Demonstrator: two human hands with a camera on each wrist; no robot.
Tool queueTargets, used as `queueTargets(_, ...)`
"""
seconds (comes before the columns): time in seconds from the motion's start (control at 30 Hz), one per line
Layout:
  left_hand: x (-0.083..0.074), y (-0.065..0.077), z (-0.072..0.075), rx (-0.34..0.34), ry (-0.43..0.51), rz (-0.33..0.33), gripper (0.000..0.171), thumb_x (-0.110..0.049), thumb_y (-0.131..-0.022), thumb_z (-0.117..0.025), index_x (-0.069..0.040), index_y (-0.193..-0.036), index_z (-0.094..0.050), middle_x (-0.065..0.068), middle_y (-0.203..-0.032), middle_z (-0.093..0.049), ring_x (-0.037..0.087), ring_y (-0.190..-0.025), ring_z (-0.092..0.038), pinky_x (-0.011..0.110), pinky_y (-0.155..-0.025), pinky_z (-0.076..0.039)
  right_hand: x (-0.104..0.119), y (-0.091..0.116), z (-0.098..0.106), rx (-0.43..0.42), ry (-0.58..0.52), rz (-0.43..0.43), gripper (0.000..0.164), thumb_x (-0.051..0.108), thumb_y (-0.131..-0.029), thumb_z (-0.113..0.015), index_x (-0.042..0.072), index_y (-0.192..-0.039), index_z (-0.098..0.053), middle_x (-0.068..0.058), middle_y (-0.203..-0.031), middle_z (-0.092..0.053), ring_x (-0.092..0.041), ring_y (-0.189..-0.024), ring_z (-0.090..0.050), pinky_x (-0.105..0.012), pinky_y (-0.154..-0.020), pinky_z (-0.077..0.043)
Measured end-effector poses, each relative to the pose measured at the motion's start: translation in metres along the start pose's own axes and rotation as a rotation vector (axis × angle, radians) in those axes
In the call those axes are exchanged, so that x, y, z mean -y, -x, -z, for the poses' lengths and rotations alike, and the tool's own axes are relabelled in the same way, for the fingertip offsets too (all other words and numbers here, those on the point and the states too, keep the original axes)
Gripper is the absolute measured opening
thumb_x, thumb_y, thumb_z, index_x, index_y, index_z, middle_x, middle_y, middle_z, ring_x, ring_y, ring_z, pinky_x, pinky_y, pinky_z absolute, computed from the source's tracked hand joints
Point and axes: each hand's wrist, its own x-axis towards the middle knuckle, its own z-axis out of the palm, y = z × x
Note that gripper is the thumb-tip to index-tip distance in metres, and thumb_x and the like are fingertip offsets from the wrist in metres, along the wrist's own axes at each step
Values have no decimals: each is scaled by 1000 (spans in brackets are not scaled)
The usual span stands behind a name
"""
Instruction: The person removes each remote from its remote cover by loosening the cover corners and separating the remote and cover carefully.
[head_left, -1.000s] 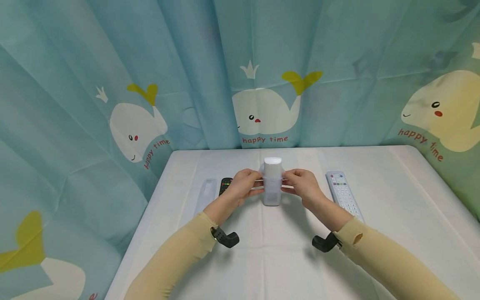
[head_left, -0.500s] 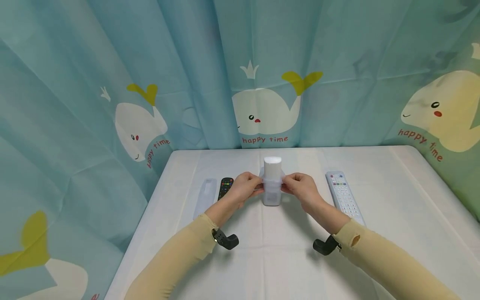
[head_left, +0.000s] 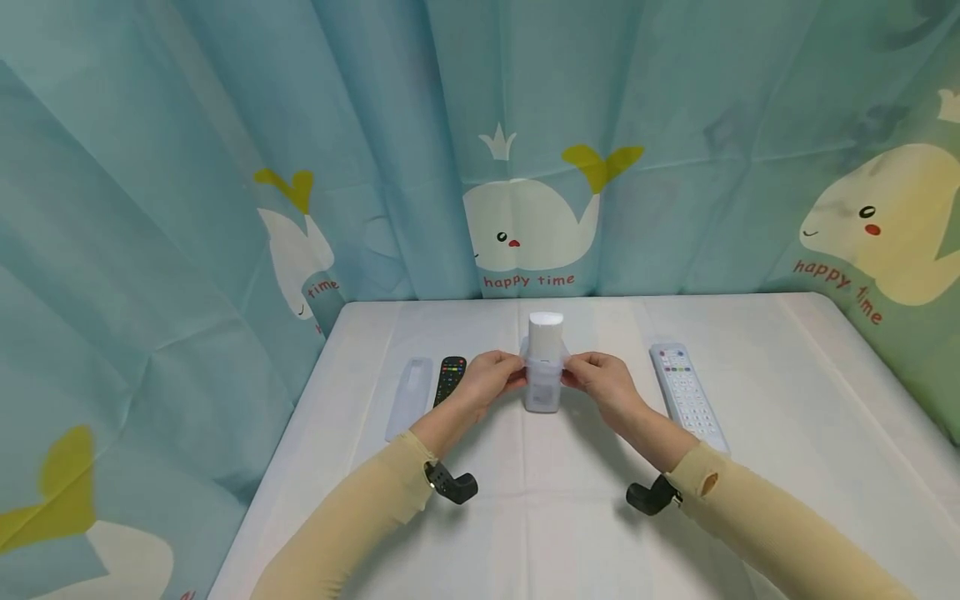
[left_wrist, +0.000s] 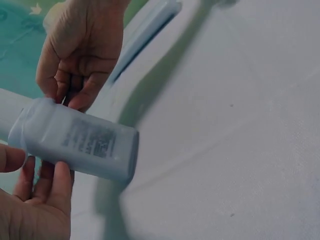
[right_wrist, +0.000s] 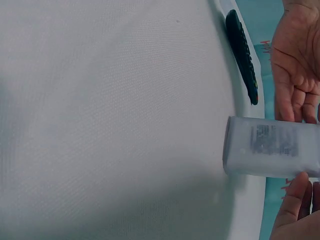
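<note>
A white remote control (head_left: 545,335) stands upright near the middle of the table, its lower part inside a translucent cover (head_left: 542,397). A printed label shows through the cover (left_wrist: 82,137) in the left wrist view. My left hand (head_left: 487,379) pinches the cover's upper edge on the left side, with thumb and fingers at the rim. On the opposite side, my right hand (head_left: 606,382) pinches the same edge. The bare top of the remote sticks out above both hands. In the right wrist view, fingers of both hands flank the cover (right_wrist: 270,147).
Left of the hands lie a black remote control (head_left: 450,375) and another flat translucent cover (head_left: 410,398). At the right lies a white remote (head_left: 688,392) with many buttons. A blue curtain (head_left: 420,150) with whale prints hangs behind the white table (head_left: 810,433).
Both hands have moved slightly down along the remote, and the cover's pinched edge sits a little lower. Fingers that were spread along the sides are now drawn in at the rim.
</note>
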Motion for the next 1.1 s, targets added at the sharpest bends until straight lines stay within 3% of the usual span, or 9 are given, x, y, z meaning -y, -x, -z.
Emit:
queueTargets(0.23,-1,2,-2,36,76,69,37,-25,-104,-61,5,-126,-63,15,-122,-67,26,-111,-66,35,-91,-57,-2,0,4,23,-68,2,34,12,-101,-61,-16,-119,-59,-9,-101,-68,-12,-85,-68,-25,-83,-57)
queueTargets(0.53,-5,3,-1,48,222,169,42,-23,-103,-64,4,-135,-58,16,-131,-62,31,-123,-60,40,-95,-55,1,5,3,50,-127,-42,45,20,-103,-63,-16,-129,-57,-11,-104,-71,-16,-93,-70,-32,-86,-58)
queueTargets(0.73,-5,3,-1,44,221,185,40,-23,-103,-63,3,-133,-60,15,-129,-63,31,-124,-59,44,-94,-56,5,10,2,54,-149,-56,43,20,-102,-64,-14,-127,-59,-10,-105,-71,-22,-102,-69,-36,-88,-58)
queueTargets(1.1,1,0,-2,46,201,148,43,-17,-103,-58,9,-137,-53,21,-130,-62,34,-123,-60,43,-90,-58,5,6,-4,35,-110,-93,31,18,-103,-61,-10,-118,-59,-18,-124,-60,-26,-109,-64,-37,-86,-59)
